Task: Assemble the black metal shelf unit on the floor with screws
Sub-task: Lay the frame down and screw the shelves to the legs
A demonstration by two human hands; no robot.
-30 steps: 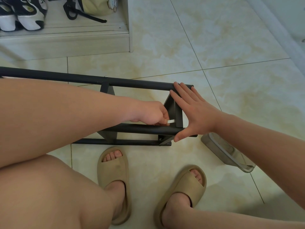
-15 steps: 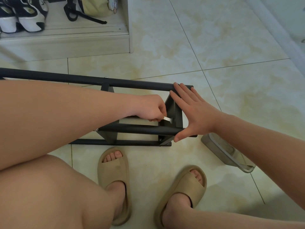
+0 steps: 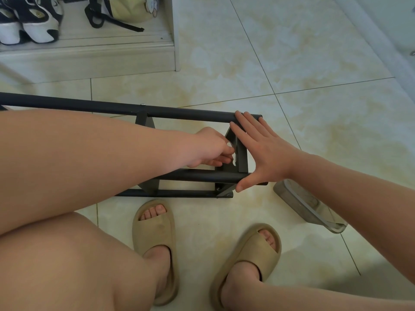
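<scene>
We find the left hand (image 3: 210, 149) pinching a silver tool (image 3: 233, 156) at the black shelf frame (image 3: 190, 113). The right hand (image 3: 262, 151) presses it, fingers straight.

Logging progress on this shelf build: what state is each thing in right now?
Frame, lying on the floor, part-built.
Left hand, pinching a flat silver tool at the end bracket.
Right hand, open, fingers straight, pressing the frame's end.
Clear box, on the floor, untouched.
Slippers, worn.

Home entryway — shoes (image 3: 29, 23), tiled floor (image 3: 280, 63)
</scene>
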